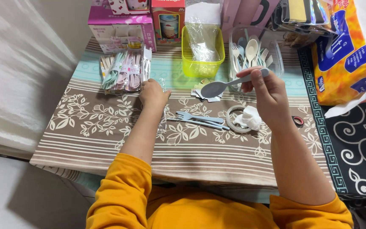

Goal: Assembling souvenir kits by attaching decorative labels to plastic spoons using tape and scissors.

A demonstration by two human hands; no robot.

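Right hand (270,95) grips a grey-blue spoon (225,85); left hand (152,94) (curled) rests on a clear sleeve (162,114).

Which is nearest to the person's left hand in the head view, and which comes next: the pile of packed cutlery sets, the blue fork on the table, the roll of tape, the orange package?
From the left hand:
1. Pile of packed cutlery sets, just up and left of it.
2. Blue fork, lying to its right.
3. Roll of tape, farther right, under the right hand.
4. Orange package, at the far right edge.
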